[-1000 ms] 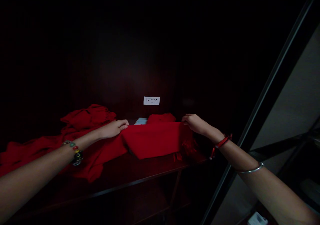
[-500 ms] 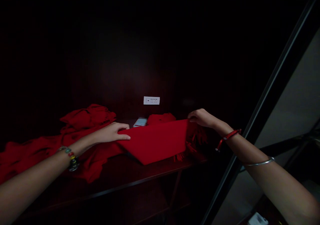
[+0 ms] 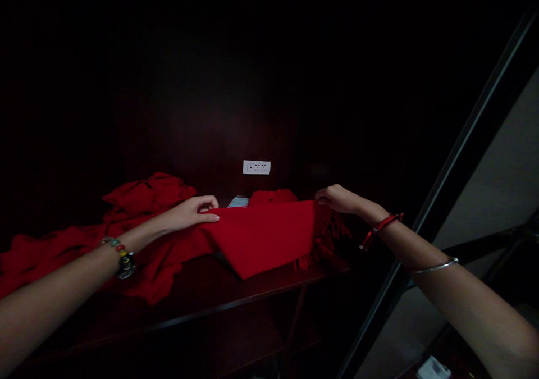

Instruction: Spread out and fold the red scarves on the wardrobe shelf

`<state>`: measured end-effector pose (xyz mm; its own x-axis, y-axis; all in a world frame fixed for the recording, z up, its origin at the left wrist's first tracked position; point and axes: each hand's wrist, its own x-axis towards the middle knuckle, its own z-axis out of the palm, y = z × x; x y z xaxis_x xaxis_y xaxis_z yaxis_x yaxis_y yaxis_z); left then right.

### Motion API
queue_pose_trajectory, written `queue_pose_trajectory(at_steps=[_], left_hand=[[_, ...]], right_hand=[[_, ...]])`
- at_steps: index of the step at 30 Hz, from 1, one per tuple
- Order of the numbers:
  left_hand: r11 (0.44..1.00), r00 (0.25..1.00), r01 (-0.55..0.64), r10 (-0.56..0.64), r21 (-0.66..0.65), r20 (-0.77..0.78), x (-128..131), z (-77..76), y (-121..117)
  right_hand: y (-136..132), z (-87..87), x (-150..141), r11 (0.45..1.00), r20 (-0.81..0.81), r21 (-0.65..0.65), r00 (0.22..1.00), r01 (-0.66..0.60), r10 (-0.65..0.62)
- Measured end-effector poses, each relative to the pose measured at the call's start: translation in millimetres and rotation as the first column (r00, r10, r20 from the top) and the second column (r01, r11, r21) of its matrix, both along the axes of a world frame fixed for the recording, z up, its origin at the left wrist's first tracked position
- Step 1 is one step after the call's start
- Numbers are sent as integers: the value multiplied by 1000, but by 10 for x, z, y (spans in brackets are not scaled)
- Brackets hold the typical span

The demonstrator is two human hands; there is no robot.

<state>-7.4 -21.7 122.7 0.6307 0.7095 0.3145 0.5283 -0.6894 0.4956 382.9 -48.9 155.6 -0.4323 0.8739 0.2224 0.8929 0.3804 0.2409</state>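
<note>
Free room above the red cloth (image 3: 265,236); heaped fabric (image 3: 145,196) blocks left, dark panel (image 3: 202,126) apparently closes the back

L hand (image 3: 202,211): lower fingers hidden behind red cloth (image 3: 265,238). R hand (image 3: 340,198): thumb mostly out of sight, exact pinch unclear. Cloth also covers lower pt of red bundle (image 3: 273,196) & near end of pale-blue item (image 3: 237,202); latter's R end pixelated, can't ID. Red heap (image 3: 54,249) cut by L edge, partly behind L forearm (image 3: 63,293); border w/ held cloth unclear. White obj. (image 3: 433,369), bottom R, cropped, too dim to ID.
</note>
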Motion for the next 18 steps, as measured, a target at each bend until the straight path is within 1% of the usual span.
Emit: queue_pose_trajectory(at_steps=[3, 6, 8, 11, 14, 16, 18], left_hand=[[999, 998, -43, 41, 30, 40, -11, 0, -8], [993, 998, -60, 60, 97, 4, -20, 3, -20], [988, 998, -48, 54, 144, -39, -23, -1, -10], [986, 995, -17, 34, 164, -98, -28, -28, 40], [984, 993, -61, 77, 170, -91, -39, -74, 119], [983, 992, -97, 108, 155, -65, -56, -108, 188], [989, 993, -91, 99, 112, -71, -84, -136, 273]], right_hand=[[-19, -1, 12, 998, -80, 59, 997, 2, 3], [-32, 12, 5, 995, -132, 98, 991, 6, 7], [-16, 14, -9, 998, -110, 63, 994, 14, -7], [48, -1, -18, 1000, -37, -15, 999, 18, -18], [133, -41, 5, 1000, -51, 15, 999, 2, -2], [190, -80, 29, 1000, -53, -7, 998, -23, 23], [247, -120, 48, 997, -26, -63, 999, -43, 42]])
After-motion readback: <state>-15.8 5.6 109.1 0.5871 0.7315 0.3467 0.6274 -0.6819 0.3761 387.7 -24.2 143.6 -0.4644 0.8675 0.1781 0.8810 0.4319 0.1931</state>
